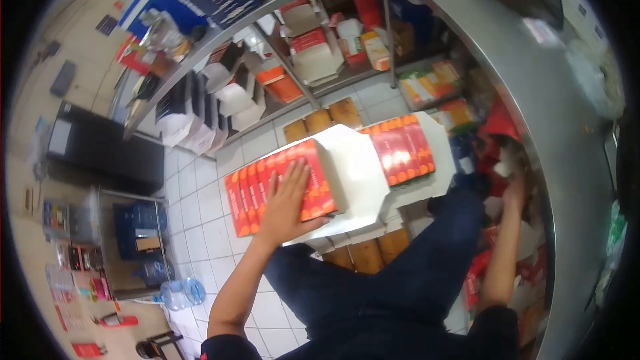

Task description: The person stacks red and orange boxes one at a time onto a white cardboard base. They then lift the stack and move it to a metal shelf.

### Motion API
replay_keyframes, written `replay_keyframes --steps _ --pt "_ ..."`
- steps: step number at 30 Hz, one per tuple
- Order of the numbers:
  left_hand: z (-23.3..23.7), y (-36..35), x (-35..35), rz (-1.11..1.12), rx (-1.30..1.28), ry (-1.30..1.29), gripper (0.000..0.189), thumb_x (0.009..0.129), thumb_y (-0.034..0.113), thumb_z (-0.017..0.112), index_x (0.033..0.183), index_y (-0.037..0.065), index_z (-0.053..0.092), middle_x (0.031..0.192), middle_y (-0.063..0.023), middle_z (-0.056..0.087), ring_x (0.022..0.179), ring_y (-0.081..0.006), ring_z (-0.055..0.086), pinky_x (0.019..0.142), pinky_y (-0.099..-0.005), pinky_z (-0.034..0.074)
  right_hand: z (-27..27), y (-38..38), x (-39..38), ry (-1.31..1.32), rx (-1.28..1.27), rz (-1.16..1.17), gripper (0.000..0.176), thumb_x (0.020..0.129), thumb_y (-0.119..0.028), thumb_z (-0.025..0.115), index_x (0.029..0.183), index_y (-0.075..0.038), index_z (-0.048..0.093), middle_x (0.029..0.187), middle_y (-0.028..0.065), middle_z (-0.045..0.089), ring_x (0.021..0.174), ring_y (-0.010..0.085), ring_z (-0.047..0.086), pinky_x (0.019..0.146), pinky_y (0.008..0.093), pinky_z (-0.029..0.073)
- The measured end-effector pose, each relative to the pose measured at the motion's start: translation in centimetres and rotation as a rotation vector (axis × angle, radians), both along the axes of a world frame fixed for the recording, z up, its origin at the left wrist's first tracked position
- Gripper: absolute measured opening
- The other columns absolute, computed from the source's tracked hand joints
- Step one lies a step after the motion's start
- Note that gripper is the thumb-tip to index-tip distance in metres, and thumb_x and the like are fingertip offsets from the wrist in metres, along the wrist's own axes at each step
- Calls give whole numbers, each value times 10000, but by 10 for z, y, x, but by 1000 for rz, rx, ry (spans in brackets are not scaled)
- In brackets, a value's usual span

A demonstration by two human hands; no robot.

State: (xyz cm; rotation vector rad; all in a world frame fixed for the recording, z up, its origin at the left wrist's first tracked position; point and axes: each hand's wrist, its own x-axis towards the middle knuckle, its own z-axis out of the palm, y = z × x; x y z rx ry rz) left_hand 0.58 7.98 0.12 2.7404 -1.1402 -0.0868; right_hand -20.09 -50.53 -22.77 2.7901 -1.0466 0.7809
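Observation:
My left hand (287, 207) lies flat, fingers spread, on a row of overlapping red-and-orange printed cardboard box blanks (250, 193). White flaps (357, 173) of these blanks stick out to the right. A second overlapping stack of red printed blanks (403, 150) lies just beyond, close to my knees. Off to the right, my right hand (515, 190) reaches down below the counter edge, beside red and white cardboard pieces (503, 157). Its fingers are blurred and partly hidden, so whether it grips anything does not show.
A steel counter (567, 193) curves along the right side. Shelves beneath the far counter hold folded cartons (313, 53) and black-and-white cartons (190, 113). Wooden slats (365, 257) lie under the stacks on the tiled floor (213, 237). A water jug (183, 293) stands at the lower left.

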Motion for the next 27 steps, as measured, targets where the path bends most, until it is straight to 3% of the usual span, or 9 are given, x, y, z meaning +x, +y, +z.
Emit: replay_keyframes --steps 3,8,10,12,14,17,20,23,27 --pt "-4 4 1 -20 -38 -34 1135 732 637 728 1555 20 248 1621 -177 247 1517 -323 199 1210 -553 95 87 126 63 -1181 1614 129 369 925 2 592 1292 -31 568 1239 105 634 1118 203 622 881 348 524" --pt "-6 8 -1 -44 -82 -68 1105 755 659 705 1553 36 262 1619 -151 264 1512 -305 215 1216 -542 108 110 238 107 -926 1795 199 284 933 17 542 1195 -61 621 1088 21 635 877 150 623 755 264 489" --pt "-7 10 -1 -34 -103 -78 1105 754 666 700 1552 37 265 1622 -145 259 1512 -299 216 1217 -542 108 122 264 125 -651 1487 331 260 936 0 540 1164 -56 652 1036 15 632 869 158 611 771 250 464" --pt "-5 10 -2 -37 -97 -66 1104 758 673 692 1553 38 263 1628 -141 243 1511 -298 215 1215 -545 119 113 275 136 -546 929 584 243 923 8 538 1125 -28 668 1031 71 637 915 177 612 805 260 462" --pt "-5 13 -4 -29 -108 -64 1105 762 677 685 1555 37 258 1632 -139 234 1511 -298 215 1214 -547 125 125 278 131 -280 1063 493 211 906 -12 559 1082 -19 675 1168 170 597 1097 266 588 953 331 447" --pt "-5 13 -2 -34 -119 -67 1105 768 678 678 1558 37 247 1633 -139 228 1511 -299 214 1211 -551 137 131 291 125 -109 381 408 305 881 -125 651 1184 -97 640 1454 254 385 1360 431 386 1126 448 321" --pt "-4 12 -2 -41 -107 -81 1108 769 672 679 1561 37 234 1626 -146 239 1510 -302 215 1209 -556 144 178 312 131 -167 245 408 366 906 -196 669 1254 -99 608 1495 249 353 1381 395 383 1119 440 337" --pt "0 11 -2 -51 -80 -100 1105 775 661 679 1565 38 221 1620 -154 250 1508 -309 217 1206 -566 145 186 338 148 -306 1011 866 369 947 -234 653 1259 -43 603 1424 218 483 1309 327 492 1068 409 399" --pt "12 5 -5 -77 -72 -112 1097 793 667 652 1571 40 201 1624 -152 239 1508 -319 214 1203 -584 134 166 356 155 20 1328 1131 335 993 -187 597 1254 21 590 1154 150 672 1101 208 621 960 340 472"
